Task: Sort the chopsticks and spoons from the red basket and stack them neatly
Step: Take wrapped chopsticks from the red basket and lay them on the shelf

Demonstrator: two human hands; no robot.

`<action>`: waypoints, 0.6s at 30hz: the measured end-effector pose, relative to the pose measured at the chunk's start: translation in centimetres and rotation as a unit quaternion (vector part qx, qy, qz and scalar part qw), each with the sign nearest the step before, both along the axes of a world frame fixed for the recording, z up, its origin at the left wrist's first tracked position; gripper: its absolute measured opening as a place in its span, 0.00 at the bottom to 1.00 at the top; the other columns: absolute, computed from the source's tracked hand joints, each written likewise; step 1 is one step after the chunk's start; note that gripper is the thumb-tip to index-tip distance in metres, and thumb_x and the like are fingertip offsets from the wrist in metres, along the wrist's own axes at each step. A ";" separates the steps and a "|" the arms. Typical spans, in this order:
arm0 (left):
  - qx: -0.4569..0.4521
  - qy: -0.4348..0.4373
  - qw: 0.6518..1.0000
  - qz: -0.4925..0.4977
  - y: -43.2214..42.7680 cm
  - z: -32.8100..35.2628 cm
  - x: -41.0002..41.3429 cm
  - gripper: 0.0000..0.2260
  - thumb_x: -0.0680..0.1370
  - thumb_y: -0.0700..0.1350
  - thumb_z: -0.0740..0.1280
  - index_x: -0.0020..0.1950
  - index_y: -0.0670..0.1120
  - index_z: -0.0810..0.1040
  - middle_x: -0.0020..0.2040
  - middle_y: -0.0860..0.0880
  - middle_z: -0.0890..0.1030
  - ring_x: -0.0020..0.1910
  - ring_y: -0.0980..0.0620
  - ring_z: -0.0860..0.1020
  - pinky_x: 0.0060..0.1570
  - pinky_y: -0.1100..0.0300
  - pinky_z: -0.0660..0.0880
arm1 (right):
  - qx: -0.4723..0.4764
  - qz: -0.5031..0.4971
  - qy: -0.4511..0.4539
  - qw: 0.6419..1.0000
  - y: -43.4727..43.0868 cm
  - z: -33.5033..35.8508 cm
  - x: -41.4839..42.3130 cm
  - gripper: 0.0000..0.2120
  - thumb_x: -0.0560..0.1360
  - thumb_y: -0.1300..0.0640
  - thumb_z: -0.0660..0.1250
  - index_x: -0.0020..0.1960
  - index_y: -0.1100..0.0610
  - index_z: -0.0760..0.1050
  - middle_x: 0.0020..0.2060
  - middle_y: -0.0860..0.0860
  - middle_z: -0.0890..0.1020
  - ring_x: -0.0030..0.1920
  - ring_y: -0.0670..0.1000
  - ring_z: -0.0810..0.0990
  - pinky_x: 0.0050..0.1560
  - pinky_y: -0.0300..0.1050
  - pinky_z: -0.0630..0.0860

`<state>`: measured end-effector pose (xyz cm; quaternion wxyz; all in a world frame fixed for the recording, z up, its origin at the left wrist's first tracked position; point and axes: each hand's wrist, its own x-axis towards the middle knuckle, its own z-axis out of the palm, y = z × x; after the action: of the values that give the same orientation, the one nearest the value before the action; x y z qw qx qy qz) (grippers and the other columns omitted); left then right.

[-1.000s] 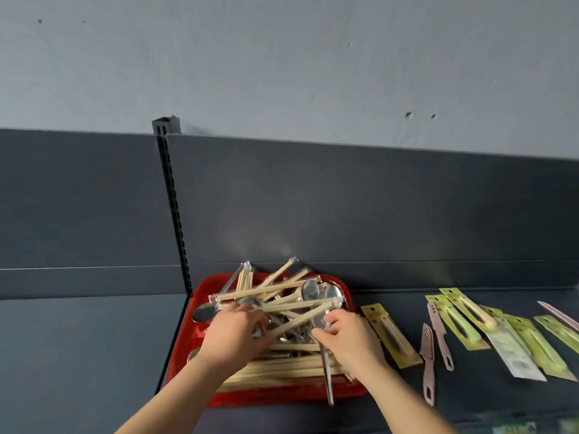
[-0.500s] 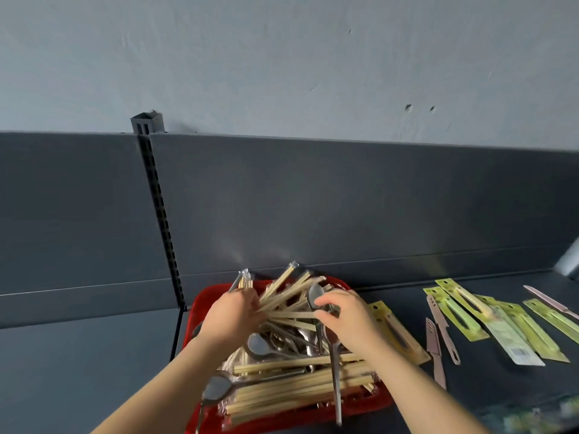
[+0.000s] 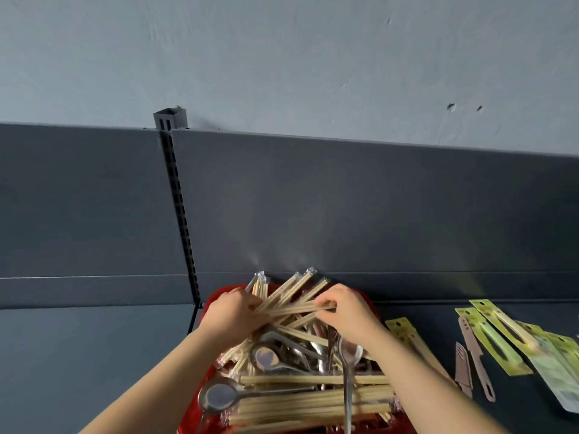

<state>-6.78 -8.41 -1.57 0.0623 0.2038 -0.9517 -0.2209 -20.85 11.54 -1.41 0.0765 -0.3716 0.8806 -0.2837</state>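
A red basket (image 3: 209, 302) sits on the dark shelf, filled with wrapped wooden chopsticks (image 3: 310, 402) and metal spoons (image 3: 219, 396). My left hand (image 3: 232, 313) grips a fanned bundle of wrapped chopsticks (image 3: 288, 292) at the basket's far end. My right hand (image 3: 347, 311) pinches the other ends of some of those chopsticks between thumb and fingers. Several chopsticks lie flat in a row across the near part of the basket, with spoons mixed among them.
Green-carded packaged utensils (image 3: 498, 336) and loose pinkish-brown plastic knives (image 3: 476, 358) lie on the shelf to the right. One yellow-carded pack (image 3: 404, 332) lies just beside the basket. A slotted upright post (image 3: 178, 198) and grey back panel stand behind.
Both hands have moved toward the far end of the basket and gathered a bundle of chopsticks between them. The view has tilted, bringing the basket nearer the bottom edge.
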 end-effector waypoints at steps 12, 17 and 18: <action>0.001 -0.128 0.991 0.024 -0.3 0.9 -2.4 0.09 0.80 0.51 0.62 0.46 0.47 0.72 0.43 0.49 0.76 0.43 0.46 0.74 0.44 0.56 0.70 | 0.014 0.113 -0.028 0.993 0.2 -1.2 -1.7 0.12 0.75 0.54 0.70 0.59 0.47 0.81 0.53 0.39 0.79 0.55 0.40 0.76 0.59 0.43 0.75; 0.070 -0.060 0.995 0.046 -1.4 1.3 -0.2 0.08 0.80 0.47 0.63 0.50 0.43 0.77 0.42 0.48 0.82 0.37 0.53 0.78 0.36 0.65 0.71 | 0.083 0.143 0.000 0.986 -1.2 -1.3 -2.4 0.12 0.77 0.50 0.66 0.60 0.43 0.79 0.58 0.43 0.78 0.57 0.44 0.74 0.62 0.45 0.73; 0.071 -0.044 0.995 0.048 -1.4 1.4 0.2 0.07 0.80 0.47 0.63 0.47 0.45 0.76 0.39 0.50 0.81 0.33 0.56 0.76 0.32 0.68 0.69 | 0.092 0.158 0.004 0.983 -1.5 -1.3 -2.5 0.11 0.77 0.50 0.65 0.59 0.44 0.79 0.57 0.43 0.78 0.58 0.44 0.73 0.63 0.46 0.72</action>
<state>-6.61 -9.79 -0.14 0.0167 0.2628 -0.9244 -0.2758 -23.31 10.00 -2.68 0.1505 -0.4989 0.8333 -0.1844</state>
